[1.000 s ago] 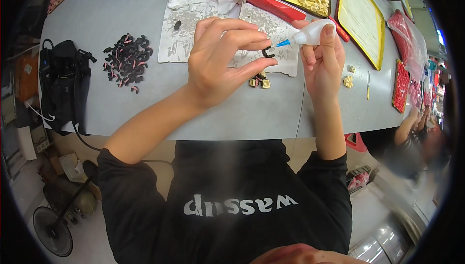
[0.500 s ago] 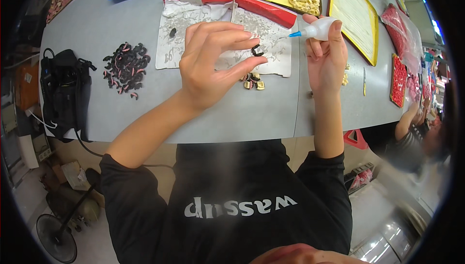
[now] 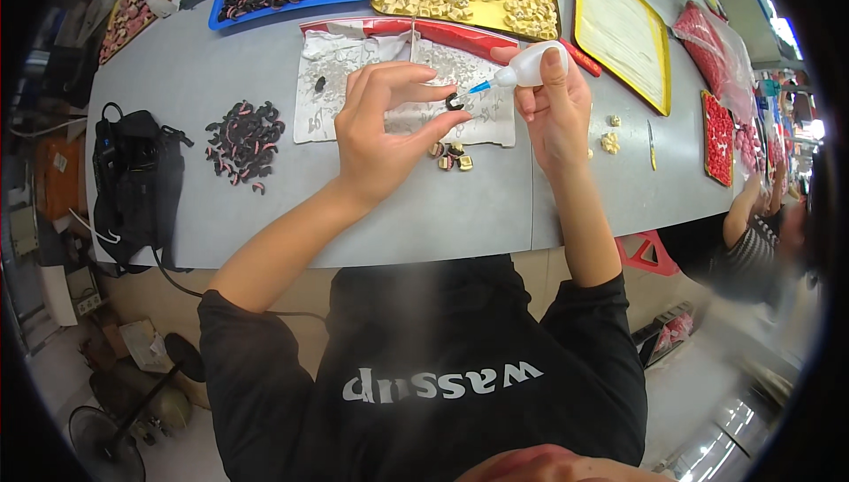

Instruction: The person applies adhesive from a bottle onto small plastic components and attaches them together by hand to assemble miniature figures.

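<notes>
Between the thumb and forefinger of my left hand (image 3: 370,133) is a small black curved piece (image 3: 454,103), its open side facing right. My right hand (image 3: 561,119) grips a white squeeze bottle (image 3: 529,66) lying level, its blue nozzle (image 3: 480,87) and thin needle aimed at the black piece. The needle tip is at or very near that piece; contact cannot be made out. Both hands are over a worn white paper sheet (image 3: 314,126). A few small cream and dark pieces (image 3: 465,164) lie just below the sheet. Left of it is a pile of black-and-pink curved pieces (image 3: 246,141).
At the back stand a blue tray (image 3: 292,9) of black-and-pink pieces, a yellow tray (image 3: 478,10) of cream pieces and a yellow-rimmed white tray (image 3: 619,35). A black bag (image 3: 133,181) lies left, a thin tool (image 3: 653,146) right. Another person (image 3: 752,225) sits at far right.
My right hand has brought the bottle leftward, so its needle now reaches the black piece. My left hand still pinches that piece. The whole view has shifted slightly.
</notes>
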`<state>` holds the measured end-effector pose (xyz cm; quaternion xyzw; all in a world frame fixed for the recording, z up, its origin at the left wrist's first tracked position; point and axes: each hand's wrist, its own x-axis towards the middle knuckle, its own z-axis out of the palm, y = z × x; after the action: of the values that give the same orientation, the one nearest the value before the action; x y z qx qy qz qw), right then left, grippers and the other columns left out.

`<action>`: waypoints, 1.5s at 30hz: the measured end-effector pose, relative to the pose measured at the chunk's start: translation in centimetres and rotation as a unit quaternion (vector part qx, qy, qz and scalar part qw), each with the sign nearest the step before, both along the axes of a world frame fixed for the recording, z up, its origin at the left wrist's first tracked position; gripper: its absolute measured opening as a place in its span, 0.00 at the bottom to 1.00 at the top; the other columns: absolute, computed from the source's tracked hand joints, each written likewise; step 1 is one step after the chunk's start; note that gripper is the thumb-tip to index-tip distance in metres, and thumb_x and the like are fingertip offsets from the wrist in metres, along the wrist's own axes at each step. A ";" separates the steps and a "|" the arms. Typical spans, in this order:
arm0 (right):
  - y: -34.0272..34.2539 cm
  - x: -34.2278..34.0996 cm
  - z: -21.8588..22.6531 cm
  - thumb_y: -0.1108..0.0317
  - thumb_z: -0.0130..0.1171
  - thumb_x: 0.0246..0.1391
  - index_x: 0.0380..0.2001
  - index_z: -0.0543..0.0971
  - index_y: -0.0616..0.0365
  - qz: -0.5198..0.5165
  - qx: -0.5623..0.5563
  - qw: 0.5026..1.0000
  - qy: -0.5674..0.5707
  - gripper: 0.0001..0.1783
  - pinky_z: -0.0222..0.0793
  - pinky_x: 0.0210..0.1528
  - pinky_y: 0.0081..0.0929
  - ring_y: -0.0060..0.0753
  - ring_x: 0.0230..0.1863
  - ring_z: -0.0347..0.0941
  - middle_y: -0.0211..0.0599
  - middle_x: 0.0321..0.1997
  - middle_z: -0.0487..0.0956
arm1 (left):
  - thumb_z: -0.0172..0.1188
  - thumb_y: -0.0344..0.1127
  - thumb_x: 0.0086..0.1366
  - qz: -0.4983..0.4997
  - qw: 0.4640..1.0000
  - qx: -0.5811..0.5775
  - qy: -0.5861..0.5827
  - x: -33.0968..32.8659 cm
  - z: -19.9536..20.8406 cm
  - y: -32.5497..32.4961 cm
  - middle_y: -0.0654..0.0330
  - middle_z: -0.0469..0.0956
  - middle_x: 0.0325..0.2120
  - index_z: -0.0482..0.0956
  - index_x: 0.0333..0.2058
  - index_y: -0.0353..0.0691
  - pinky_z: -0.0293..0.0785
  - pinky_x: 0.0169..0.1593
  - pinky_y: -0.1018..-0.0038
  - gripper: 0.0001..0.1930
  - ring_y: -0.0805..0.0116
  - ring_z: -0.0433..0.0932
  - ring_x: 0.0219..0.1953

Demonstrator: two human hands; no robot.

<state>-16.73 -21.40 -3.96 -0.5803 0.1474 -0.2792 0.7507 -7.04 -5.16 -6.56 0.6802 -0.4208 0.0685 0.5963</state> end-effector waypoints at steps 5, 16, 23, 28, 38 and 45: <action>0.3 0.2 -0.1 0.53 0.47 0.63 0.35 0.68 0.59 0.002 -0.006 1.000 0.004 0.18 0.57 0.21 0.11 0.12 0.18 0.58 0.50 0.41 0.79 | 0.74 0.35 0.43 0.001 1.000 -0.003 -0.014 0.2 -0.1 0.1 0.64 0.83 0.29 0.72 0.39 0.40 0.63 0.47 0.71 0.24 0.66 0.75 0.39; -2.2 -0.2 0.3 0.56 0.48 0.63 0.37 0.69 0.59 -0.035 0.041 0.998 -0.025 0.16 0.60 0.27 0.11 0.14 0.20 0.58 0.49 0.43 0.79 | 0.74 0.35 0.44 -0.007 1.000 -0.014 -0.015 0.5 0.1 -0.6 0.65 0.83 0.29 0.72 0.39 0.41 0.63 0.47 0.71 0.23 0.66 0.74 0.38; -3.4 -1.5 1.2 0.66 0.59 0.54 0.40 0.67 0.60 -0.029 -0.274 0.955 0.111 0.16 0.69 0.38 0.25 0.24 0.37 0.72 0.38 0.41 0.75 | 0.71 0.23 0.47 0.020 0.998 -0.066 -0.007 0.3 0.5 0.7 0.54 0.78 0.38 0.66 0.43 0.37 0.64 0.55 0.69 0.26 0.66 0.78 0.42; -2.1 -3.1 0.2 0.71 0.60 0.48 0.41 0.68 0.60 0.077 -0.490 0.854 0.156 0.17 0.66 0.48 0.34 0.42 0.46 0.70 0.41 0.41 0.72 | 0.69 0.20 0.48 0.004 0.999 -0.046 -0.026 -0.1 0.5 1.1 0.53 0.76 0.39 0.65 0.43 0.37 0.63 0.56 0.68 0.25 0.64 0.77 0.43; -8.6 -11.2 -0.1 0.66 0.64 0.48 0.39 0.75 0.59 -0.134 -0.557 0.783 0.243 0.15 0.65 0.49 0.31 0.41 0.45 0.69 0.41 0.42 0.72 | 0.70 0.23 0.47 -0.041 0.999 -0.002 0.026 -0.1 1.1 -0.1 0.57 0.75 0.35 0.72 0.36 0.36 0.74 0.46 0.73 0.18 0.67 0.77 0.39; -8.5 -14.9 0.0 0.67 0.65 0.46 0.36 0.77 0.59 -0.126 -0.441 0.835 0.304 0.14 0.67 0.37 0.24 0.31 0.33 0.69 0.35 0.36 0.72 | 0.70 0.24 0.48 -0.082 0.996 0.036 0.010 0.1 0.4 -0.4 0.58 0.79 0.33 0.71 0.36 0.37 0.72 0.47 0.75 0.18 0.70 0.79 0.38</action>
<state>-31.61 -29.87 -4.00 -0.8822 0.3011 -0.2160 0.2906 -6.95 -5.55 -6.19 0.6655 -0.4712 -0.0026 0.5789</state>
